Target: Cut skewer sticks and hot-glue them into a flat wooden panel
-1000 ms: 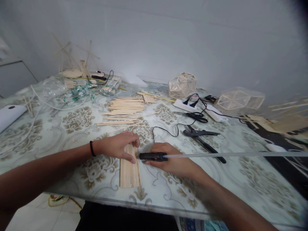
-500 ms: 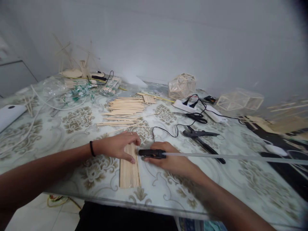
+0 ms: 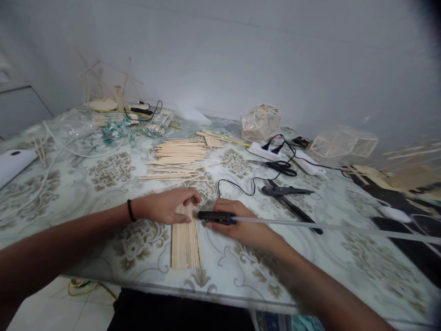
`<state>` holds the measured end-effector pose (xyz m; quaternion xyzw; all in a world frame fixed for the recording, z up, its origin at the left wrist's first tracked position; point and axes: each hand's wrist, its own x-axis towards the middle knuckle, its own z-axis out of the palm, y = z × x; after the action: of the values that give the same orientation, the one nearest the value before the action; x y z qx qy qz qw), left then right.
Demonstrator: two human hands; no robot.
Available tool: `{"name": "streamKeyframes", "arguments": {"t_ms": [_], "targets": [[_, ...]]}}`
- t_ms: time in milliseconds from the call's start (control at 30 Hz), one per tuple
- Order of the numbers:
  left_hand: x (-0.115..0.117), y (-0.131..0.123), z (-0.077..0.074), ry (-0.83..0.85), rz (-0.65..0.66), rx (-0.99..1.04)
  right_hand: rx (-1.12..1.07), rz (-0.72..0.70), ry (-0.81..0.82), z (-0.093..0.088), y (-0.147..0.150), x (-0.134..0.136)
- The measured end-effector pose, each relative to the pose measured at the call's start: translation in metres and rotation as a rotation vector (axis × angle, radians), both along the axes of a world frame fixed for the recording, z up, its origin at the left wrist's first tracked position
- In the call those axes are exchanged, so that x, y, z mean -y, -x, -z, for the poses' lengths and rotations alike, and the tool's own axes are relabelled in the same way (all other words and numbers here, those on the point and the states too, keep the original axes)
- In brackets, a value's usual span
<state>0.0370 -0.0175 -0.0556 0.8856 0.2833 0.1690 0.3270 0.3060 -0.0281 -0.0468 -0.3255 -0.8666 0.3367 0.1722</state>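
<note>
My left hand (image 3: 167,206) lies flat, fingers stretched, on the far end of a flat row of thin wooden sticks (image 3: 185,242) set side by side near the table's front edge. My right hand (image 3: 243,227) is closed round a black glue gun (image 3: 217,216) whose nozzle touches the right edge of that row. A long clear glue stick (image 3: 310,225) runs out of the gun's back to the right. The gun's black cord (image 3: 241,186) loops away behind it.
A pile of loose sticks (image 3: 177,154) lies behind my hands. Black pliers (image 3: 285,191), scissors (image 3: 280,168) and a white power strip (image 3: 263,151) sit at the right, with stick-built polyhedra (image 3: 261,122) by the wall. A white device (image 3: 14,164) lies far left.
My right hand has slid the glue gun slightly left and away along the row's edge. My left hand has shifted a little farther up the sticks.
</note>
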Motion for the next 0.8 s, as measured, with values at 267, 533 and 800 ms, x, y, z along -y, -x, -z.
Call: {"name": "streamKeyframes", "arguments": {"t_ms": [267,533,800], "targets": [[0.000,0.000,-0.003,-0.030,0.006,0.029,-0.022,-0.009,0.028,0.004,-0.002,0.000],[-0.005,-0.003,0.004,-0.127,-0.004,0.047,-0.001,0.002,0.055,0.000,0.000,0.001],[-0.010,-0.003,0.013,-0.161,-0.018,0.136,0.006,0.040,0.025,-0.001,0.003,0.002]]}}
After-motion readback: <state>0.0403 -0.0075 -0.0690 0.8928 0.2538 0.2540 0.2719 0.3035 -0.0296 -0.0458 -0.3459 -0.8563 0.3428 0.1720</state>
